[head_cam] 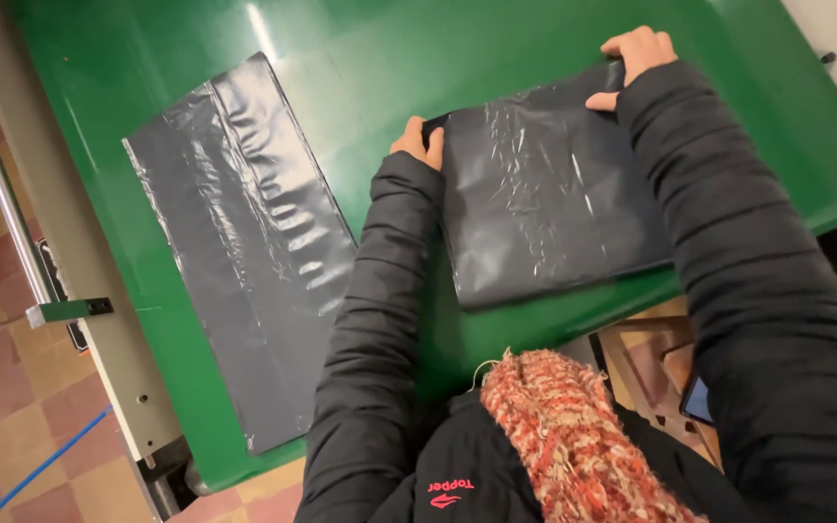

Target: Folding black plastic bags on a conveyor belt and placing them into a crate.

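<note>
Left hand [419, 141] and right hand [635, 60] grip the far edge of the folded bag [544, 194]; flat sheet [239, 242] lies left of it on the worktop [360, 58].

Person wears a black puffer jacket [389, 320], sleeves quilted in horizontal ribs. Small red logo on the chest. Chunky red-orange knit scarf [573, 436] at the neck.

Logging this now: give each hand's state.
Left hand: fingers closed on the folded grey plastic bag's far corner.
Right hand: pinching its other far corner.
</note>
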